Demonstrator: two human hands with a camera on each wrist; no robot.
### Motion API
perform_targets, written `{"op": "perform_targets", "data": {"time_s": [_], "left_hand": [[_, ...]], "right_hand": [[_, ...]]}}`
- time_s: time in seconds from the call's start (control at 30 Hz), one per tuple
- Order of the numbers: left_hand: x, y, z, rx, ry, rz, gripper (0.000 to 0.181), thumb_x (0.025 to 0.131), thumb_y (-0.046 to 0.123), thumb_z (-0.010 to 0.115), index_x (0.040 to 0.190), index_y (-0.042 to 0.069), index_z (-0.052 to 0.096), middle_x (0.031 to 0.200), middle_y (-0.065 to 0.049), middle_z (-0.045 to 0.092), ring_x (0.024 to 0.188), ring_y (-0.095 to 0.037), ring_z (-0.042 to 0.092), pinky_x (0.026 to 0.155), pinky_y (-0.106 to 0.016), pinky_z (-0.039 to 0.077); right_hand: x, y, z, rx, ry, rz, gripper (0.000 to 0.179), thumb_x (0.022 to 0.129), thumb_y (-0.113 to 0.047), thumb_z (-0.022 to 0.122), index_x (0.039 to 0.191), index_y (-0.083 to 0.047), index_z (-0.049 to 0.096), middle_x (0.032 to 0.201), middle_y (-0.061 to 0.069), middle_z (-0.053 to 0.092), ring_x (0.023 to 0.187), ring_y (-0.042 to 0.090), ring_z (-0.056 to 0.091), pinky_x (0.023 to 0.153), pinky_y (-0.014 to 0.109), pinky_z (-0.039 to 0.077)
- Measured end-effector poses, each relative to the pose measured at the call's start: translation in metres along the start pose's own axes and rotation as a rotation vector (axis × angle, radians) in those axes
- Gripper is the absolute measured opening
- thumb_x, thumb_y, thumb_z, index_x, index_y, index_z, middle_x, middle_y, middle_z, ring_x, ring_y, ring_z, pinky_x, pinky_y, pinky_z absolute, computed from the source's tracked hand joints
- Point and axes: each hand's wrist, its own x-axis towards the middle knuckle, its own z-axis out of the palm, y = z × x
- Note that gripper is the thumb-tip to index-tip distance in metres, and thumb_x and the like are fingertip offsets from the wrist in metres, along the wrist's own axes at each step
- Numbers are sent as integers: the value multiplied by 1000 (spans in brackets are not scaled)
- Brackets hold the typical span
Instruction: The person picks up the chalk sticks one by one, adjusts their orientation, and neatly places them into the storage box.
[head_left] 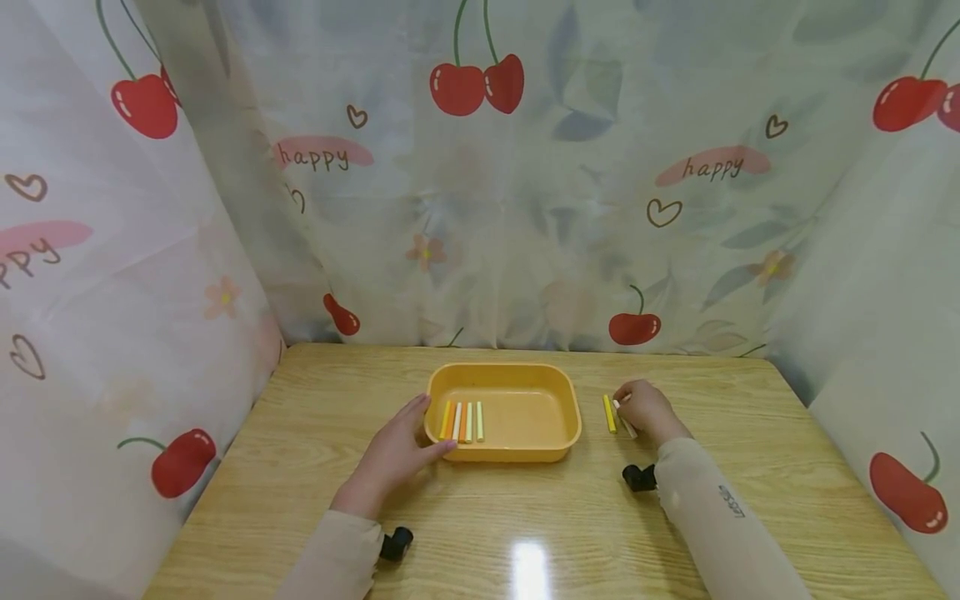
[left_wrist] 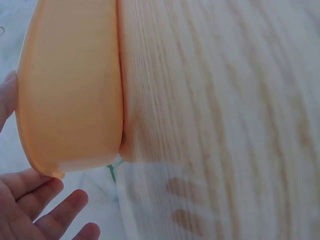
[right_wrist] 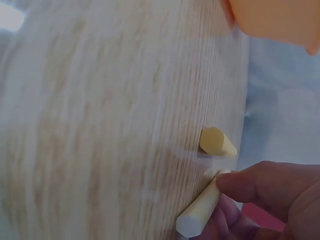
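A shallow orange-yellow tray [head_left: 525, 455] stands on the wooden table. Several chalk sticks [head_left: 457, 422] in yellow, orange, white and pale green lie side by side at its left end. The left hand [head_left: 397, 450] rests against the tray's left end, thumb at the front rim and fingers spread along the side; in the left wrist view its fingertips touch the rim. To the tray's right, my right hand [head_left: 647, 410] pinches a white chalk stick [right_wrist: 198, 215] between thumb and fingers, low over the tabletop. Just left of it lies a yellow chalk stick [head_left: 610, 414].
Behind and beside the wooden table [head_left: 480, 508] hang pale curtains [head_left: 525, 233] printed with cherries, hearts and the word happy. A black wrist mount [head_left: 397, 543] shows at the left sleeve, another black mount [head_left: 639, 477] at the right sleeve.
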Motion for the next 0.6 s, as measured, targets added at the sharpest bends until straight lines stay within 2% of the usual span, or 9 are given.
{"op": "perform_targets", "data": {"time_s": [0.1, 0.27, 0.43, 0.6], "left_hand": [[0, 0, 0, -4, -2, -6, 96, 85, 54, 76, 158, 9, 31, 164, -7, 28, 148, -31, 28, 119, -51, 26], [0, 0, 0, -5, 0, -6, 96, 85, 53, 76, 158, 9, 32, 164, -7, 28, 148, -31, 28, 119, -51, 25], [0, 2, -1, -2, -2, -13, 96, 85, 54, 76, 158, 9, 31, 164, -7, 27, 149, -31, 27, 119, -51, 25], [-1, 3, -1, 3, -9, -19, 96, 85, 54, 75, 158, 9, 31, 164, -7, 27, 149, -31, 27, 119, -50, 24]], "right_hand": [[-3, 1, -1, -1, -4, 2, 20, 87, -4, 64, 106, 3, 67, 98, 17, 64, 85, 28, 58, 75, 40, 50], [-6, 3, -4, 90, -33, 21, 14, 87, -5, 66, 100, 1, 65, 84, 11, 62, 66, 20, 57, 59, 30, 47], [-12, 3, -10, 134, -35, 8, 18, 87, -6, 66, 103, 2, 66, 83, 10, 61, 64, 18, 55, 57, 27, 47], [-23, 2, -19, 201, -28, 5, 33, 86, -4, 61, 117, 8, 62, 93, 15, 65, 66, 18, 57, 59, 29, 51]]}}
